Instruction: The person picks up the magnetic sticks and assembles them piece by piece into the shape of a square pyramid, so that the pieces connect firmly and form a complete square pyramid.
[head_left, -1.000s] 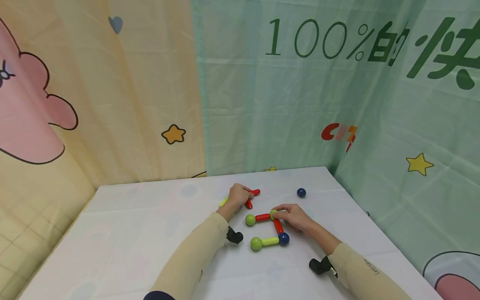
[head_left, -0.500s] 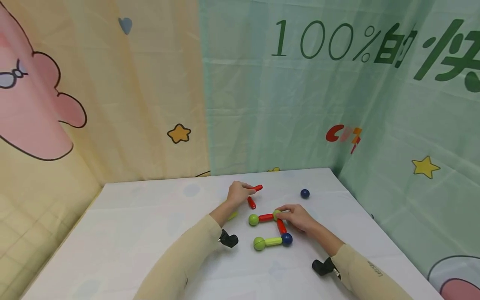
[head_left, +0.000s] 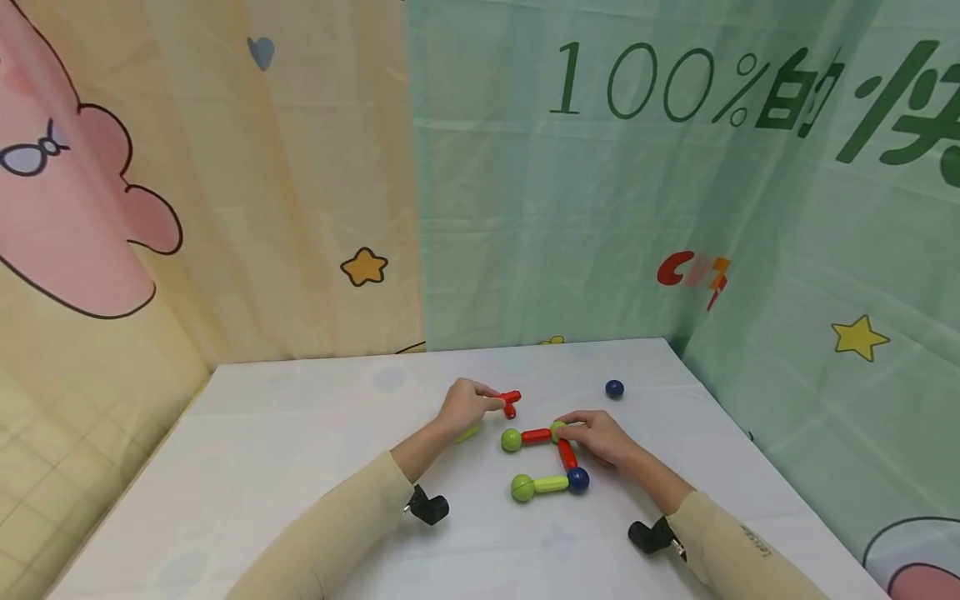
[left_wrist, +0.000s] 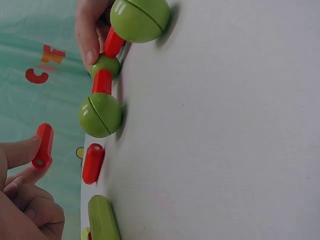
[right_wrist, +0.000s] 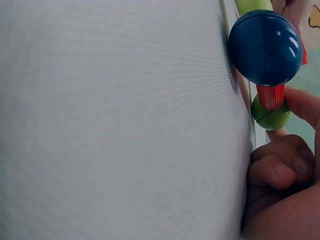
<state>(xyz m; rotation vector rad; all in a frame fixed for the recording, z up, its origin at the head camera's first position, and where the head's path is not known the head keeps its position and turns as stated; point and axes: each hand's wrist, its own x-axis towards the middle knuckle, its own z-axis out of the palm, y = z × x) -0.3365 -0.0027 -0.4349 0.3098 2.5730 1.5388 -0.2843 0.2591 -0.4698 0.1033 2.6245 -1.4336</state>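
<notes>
My left hand [head_left: 467, 406] pinches a red magnetic rod [left_wrist: 44, 146] between thumb and finger, held up off the table. Below it, a second red rod [left_wrist: 93, 164] lies loose, with a light green rod [left_wrist: 103, 220] near it. To the right is an open-sided joined shape: a green ball [head_left: 511, 440], a red rod [head_left: 536, 436], a corner green ball [right_wrist: 271, 118], another red rod [head_left: 567, 455], a blue ball [head_left: 578, 480], a light green rod [head_left: 551, 484] and an end green ball [head_left: 522, 487]. My right hand [head_left: 600, 437] pinches that corner ball.
A loose dark blue ball [head_left: 614, 389] lies toward the back right of the white table [head_left: 285, 467]. Printed curtains [head_left: 495, 208] hang behind the table and along its sides.
My left hand has drawn one red rod away from the loose pieces and brought it slightly nearer to me. The right hand keeps its hold on the corner ball. The head view has shifted slightly.
</notes>
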